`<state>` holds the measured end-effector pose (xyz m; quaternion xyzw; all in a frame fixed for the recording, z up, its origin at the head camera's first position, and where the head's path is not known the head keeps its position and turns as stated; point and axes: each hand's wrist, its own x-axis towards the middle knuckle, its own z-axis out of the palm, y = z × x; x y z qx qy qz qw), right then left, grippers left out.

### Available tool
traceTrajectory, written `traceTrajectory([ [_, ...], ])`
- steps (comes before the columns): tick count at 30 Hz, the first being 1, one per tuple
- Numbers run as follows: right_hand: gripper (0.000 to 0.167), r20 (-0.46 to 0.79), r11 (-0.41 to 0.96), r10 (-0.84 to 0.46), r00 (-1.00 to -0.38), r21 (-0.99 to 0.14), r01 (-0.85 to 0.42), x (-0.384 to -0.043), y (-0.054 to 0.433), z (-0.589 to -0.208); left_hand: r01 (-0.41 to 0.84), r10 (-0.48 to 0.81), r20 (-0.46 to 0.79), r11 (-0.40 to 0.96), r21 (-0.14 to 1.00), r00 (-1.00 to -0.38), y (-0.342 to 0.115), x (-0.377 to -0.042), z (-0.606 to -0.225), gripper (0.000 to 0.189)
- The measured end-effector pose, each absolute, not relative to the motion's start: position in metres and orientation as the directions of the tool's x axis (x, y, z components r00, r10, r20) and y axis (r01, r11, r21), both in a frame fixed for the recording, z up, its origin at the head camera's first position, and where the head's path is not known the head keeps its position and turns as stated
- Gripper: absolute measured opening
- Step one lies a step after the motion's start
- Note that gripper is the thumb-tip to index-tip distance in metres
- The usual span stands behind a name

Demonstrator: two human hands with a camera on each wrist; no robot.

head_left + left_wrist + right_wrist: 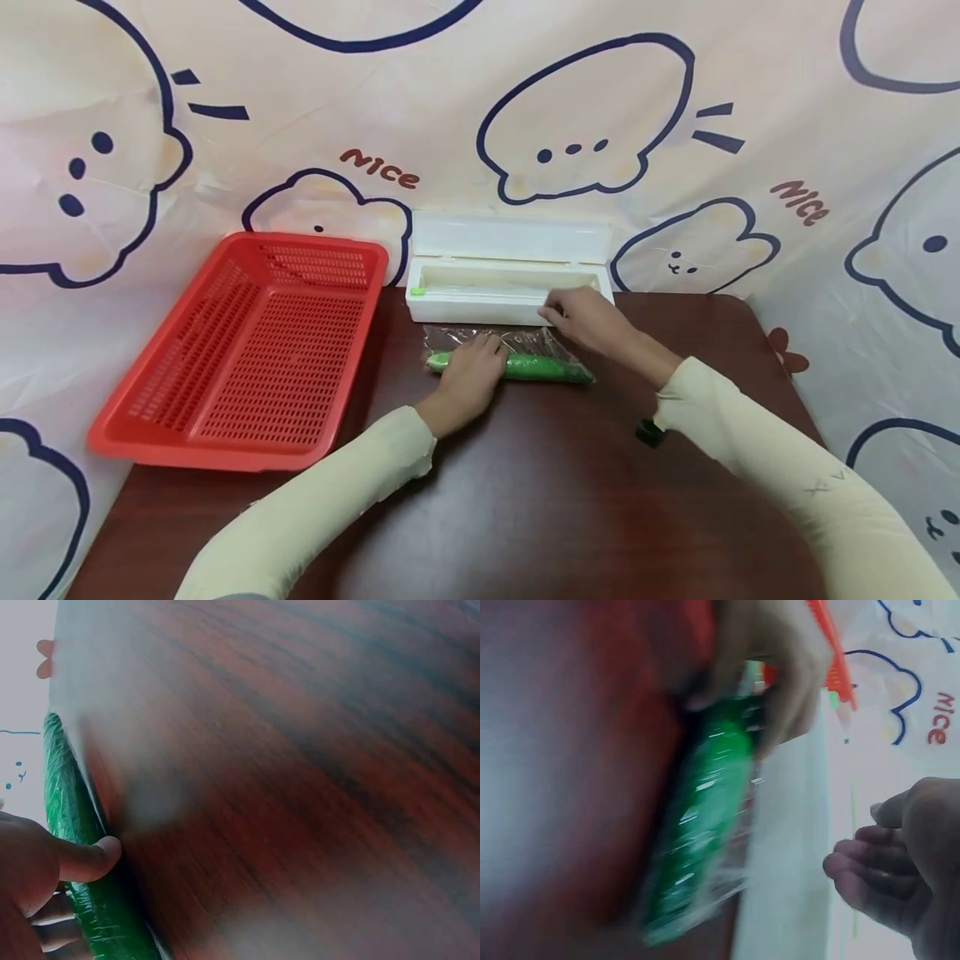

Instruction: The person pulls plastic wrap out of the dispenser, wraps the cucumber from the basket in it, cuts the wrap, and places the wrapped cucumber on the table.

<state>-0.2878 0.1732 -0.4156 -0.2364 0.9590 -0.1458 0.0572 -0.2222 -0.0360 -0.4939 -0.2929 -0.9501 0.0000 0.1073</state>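
A green cucumber (542, 367) in clear plastic film (450, 337) lies crosswise on the table. My left hand (471, 375) grips it near its paler left end; in the left wrist view the thumb (101, 859) lies across the near side while the fingers are behind it. Loose film spreads along the cucumber's far side. Just beyond stands a white cling film dispenser box (480, 312), lid raised, a small green piece at its left front corner. By the box's front right part, my right hand (592, 319) hovers with loosely bent fingers, holding nothing in the right wrist view.
To the left, a red plastic basket (363, 333) with perforated sides sits on the dark wood table (510, 500). A patterned cloth backdrop (450, 108) closes off the back and sides. A small black object (649, 432) shows beneath the right sleeve.
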Motion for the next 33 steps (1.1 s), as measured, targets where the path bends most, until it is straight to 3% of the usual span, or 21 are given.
traceTrajectory([
  [6, 0.025, -0.184, 0.892, -0.37, -0.911, -0.344, -0.293, -0.274, 0.194, -0.45, 0.561, 0.549, 0.225, 0.828, -0.014, -0.805, -0.039, -0.218, -0.495, 0.038],
  [16, 0.034, -0.135, 0.773, -0.303, -0.944, -0.613, -0.161, -0.276, 0.195, -0.489, 0.574, 0.558, 0.253, 0.819, -0.013, -0.79, -0.038, -0.214, -0.497, 0.033],
  [33, 0.022, -0.106, 0.624, -0.184, -0.977, -0.781, -0.033, -0.278, 0.216, -0.477, 0.55, 0.533, 0.246, 0.835, 0.0, -0.809, -0.037, -0.219, -0.493, 0.027],
])
